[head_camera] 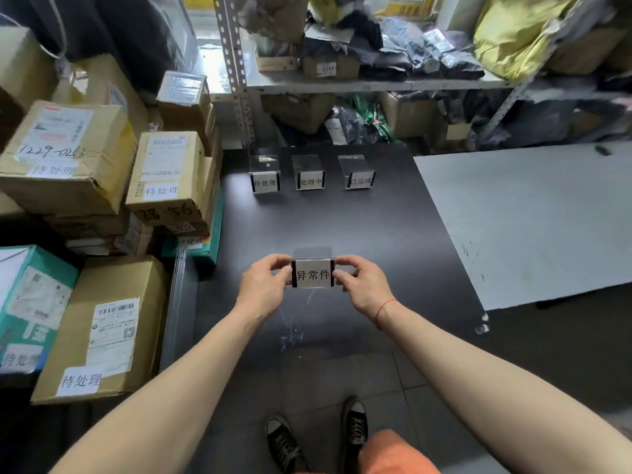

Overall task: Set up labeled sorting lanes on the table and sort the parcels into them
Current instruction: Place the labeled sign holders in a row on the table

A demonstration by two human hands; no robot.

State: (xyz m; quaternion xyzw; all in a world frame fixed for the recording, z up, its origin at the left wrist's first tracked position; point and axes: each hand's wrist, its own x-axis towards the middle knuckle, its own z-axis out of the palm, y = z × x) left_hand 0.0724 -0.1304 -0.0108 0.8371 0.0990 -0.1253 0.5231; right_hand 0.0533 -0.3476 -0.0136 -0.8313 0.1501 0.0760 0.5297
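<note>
The clear acrylic sign stand with a white label and black side strips (313,274) hangs between both hands above the near part of the black desk (342,220). The left hand (265,282) pinches its left end in a fingertip grip, the right hand (359,283) its right end. Its long axis runs left-right, label facing the person, upright.

dim indoor light — soft focus | glare on sign stands (309,172) — wide-angle edge bending
</note>
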